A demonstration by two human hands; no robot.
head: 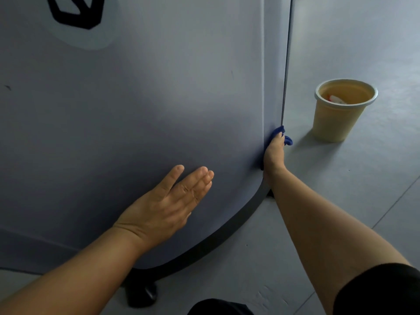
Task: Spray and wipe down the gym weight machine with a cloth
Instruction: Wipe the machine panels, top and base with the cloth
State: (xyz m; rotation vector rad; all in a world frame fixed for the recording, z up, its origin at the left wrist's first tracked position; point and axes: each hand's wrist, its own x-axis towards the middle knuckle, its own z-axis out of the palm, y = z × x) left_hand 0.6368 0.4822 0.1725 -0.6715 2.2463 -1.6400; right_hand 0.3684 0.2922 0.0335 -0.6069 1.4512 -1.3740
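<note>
Machine (136,98) fills the head view from 9 o'clock across to past centre: only a broad grey-lilac panel of it shows, with a dark logo (77,12) at 11 o'clock, a dark trim strip (227,237) curving along its lower edge, and a black foot (142,294) under it at 6 o'clock. Left hand (172,201) lies flat on the panel just below centre, fingers straight and together with the thumb apart, holding nothing; it looks to be bracing the person rather than cleaning. Right hand (273,153), just right of centre, presses a blue cloth (278,133) against the panel's right edge, its fingers curled round the bunched fabric, which pokes out above and beside the fingertips. That edge runs up as a dark seam towards 12 o'clock. On the floor (341,201) at 2 o'clock, well apart from the hand, stands a yellow bucket (334,119) with something white and red lying inside, too small to name; it may be the spray bottle, but I cannot tell. As for progress, wiping is under way at the low right edge of the panel. No wet streaks or spray drops show on the surface, so I cannot judge which parts are already done. Whatever else the machine has lies out of view, so a good share of the job may be left.
</note>
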